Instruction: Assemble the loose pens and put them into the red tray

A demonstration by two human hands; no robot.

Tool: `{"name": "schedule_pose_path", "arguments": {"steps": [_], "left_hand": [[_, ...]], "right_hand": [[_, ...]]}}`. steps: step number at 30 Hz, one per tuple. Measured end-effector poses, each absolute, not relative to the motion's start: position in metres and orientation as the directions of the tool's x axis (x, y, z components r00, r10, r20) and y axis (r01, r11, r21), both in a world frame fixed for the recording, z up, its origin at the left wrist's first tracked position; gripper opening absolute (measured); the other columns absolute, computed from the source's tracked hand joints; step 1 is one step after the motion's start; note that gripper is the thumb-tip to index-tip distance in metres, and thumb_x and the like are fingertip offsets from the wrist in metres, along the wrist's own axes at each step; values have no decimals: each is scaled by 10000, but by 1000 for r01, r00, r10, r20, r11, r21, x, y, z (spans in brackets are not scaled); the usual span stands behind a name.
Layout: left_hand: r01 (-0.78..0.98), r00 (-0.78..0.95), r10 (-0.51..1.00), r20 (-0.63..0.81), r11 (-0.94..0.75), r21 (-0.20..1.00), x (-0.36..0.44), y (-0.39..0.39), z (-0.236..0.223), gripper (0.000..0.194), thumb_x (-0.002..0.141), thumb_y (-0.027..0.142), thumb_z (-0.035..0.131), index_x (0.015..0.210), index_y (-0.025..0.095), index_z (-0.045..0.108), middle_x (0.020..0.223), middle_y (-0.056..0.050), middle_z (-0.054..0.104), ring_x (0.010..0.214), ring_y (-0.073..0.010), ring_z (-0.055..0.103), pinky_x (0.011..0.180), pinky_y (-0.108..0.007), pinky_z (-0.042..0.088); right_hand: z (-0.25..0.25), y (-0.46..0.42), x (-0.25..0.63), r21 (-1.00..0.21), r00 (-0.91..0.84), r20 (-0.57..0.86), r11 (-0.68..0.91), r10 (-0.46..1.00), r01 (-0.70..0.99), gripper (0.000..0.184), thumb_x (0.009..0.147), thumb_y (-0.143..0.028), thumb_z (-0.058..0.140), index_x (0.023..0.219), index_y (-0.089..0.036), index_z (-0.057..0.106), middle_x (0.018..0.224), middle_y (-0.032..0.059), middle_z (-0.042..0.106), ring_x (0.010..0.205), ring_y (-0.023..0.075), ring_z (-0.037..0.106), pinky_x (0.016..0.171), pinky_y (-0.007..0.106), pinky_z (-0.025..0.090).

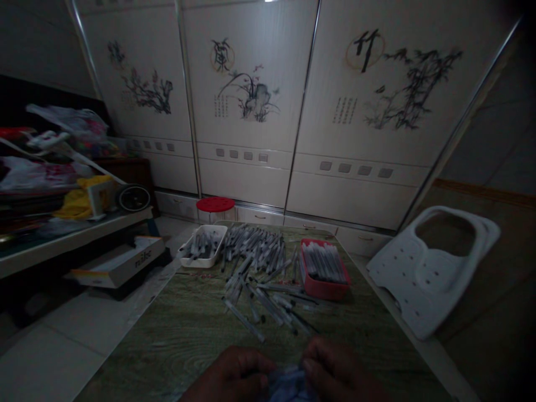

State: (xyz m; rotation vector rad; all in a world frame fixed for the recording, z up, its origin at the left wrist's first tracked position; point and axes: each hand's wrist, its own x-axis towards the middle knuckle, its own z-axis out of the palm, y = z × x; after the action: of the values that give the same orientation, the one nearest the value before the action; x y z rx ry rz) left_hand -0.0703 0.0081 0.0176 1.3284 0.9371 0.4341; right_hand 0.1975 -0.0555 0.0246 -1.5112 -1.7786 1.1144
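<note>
Head view: 2 hands, left hand and right hand, both grasping 1 blue cloth; beyond the cloth: 1 white tray, 1 red tray, dozens of loose pen-like tubes.

Two hands, one white tray, one red tray, one red stool, three painted doors

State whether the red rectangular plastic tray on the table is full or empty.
Full: the red rectangular plastic tray holds slim grey plastic tubes packed side by side across its inside.
</note>
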Motion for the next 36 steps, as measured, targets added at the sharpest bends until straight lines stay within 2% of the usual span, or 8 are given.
{"name": "schedule_pose_path", "arguments": {"steps": [5,11,16,19,22,24,32,36], "left_hand": [[183,630,712,-309,251,951,-69,8,17,280,765,394,799,943,180,835,861,-41,722,851,-223,597,840,-357,446],[224,599,728,-333,247,943,-70,9,14,292,764,370,784,968,171,845,941,-69,749,917,-242,617,887,-365,450],[203,614,727,-307,231,952,-70,9,13,295,797,408,775,981,187,840,922,-56,751,896,-234,614,853,-348,460],[230,602,730,-325,232,945,-70,9,15,261,787,369,767,965,193,841,938,-54,753,919,-248,620,877,-360,464],[249,598,732,-326,217,944,-70,9,17,255,782,342,760,975,197,842,965,-58,762,974,-266,631,919,-376,462],[248,595,734,-327,219,944,-70,9,17,266,787,348,764,989,193,841,993,-68,769,1003,-275,637,935,-384,463],[224,643,710,-289,187,956,-69,8,20,322,833,469,756,976,192,836,915,-58,751,912,-251,624,898,-380,480],[205,648,708,-282,195,959,-68,9,20,303,829,424,762,991,178,834,902,-47,742,871,-223,613,857,-350,465]], "right_hand": [[27,-55,193,-858,-148,-103,-12,984,514,570,1043,-705,378,794,-233,577,702,-10,593,673,163,567,668,289,433],[26,-55,194,-884,-115,-175,-105,978,455,595,1005,-770,398,794,-237,556,666,-29,558,601,141,493,587,263,384],[28,-54,192,-889,-121,-167,-96,978,448,532,1010,-704,444,784,-235,551,672,-24,565,626,151,517,607,268,404],[28,-53,192,-899,-100,-196,-138,975,417,390,1002,-586,517,845,-231,556,737,-18,600,646,153,528,602,264,411],[25,-53,193,-890,-108,-155,-91,982,446,230,966,-430,570,892,-215,603,765,-17,604,691,161,537,623,266,404],[23,-52,194,-885,-129,-145,-71,981,459,186,951,-382,576,927,-207,634,755,-25,590,699,158,527,632,266,389],[16,-51,192,-894,-157,-147,-64,977,444,207,943,-401,603,915,-198,629,749,-30,550,707,158,505,637,273,379],[13,-49,191,-910,-148,-149,-77,978,407,232,922,-438,622,911,-206,616,753,-28,555,704,156,502,630,269,386]]}}
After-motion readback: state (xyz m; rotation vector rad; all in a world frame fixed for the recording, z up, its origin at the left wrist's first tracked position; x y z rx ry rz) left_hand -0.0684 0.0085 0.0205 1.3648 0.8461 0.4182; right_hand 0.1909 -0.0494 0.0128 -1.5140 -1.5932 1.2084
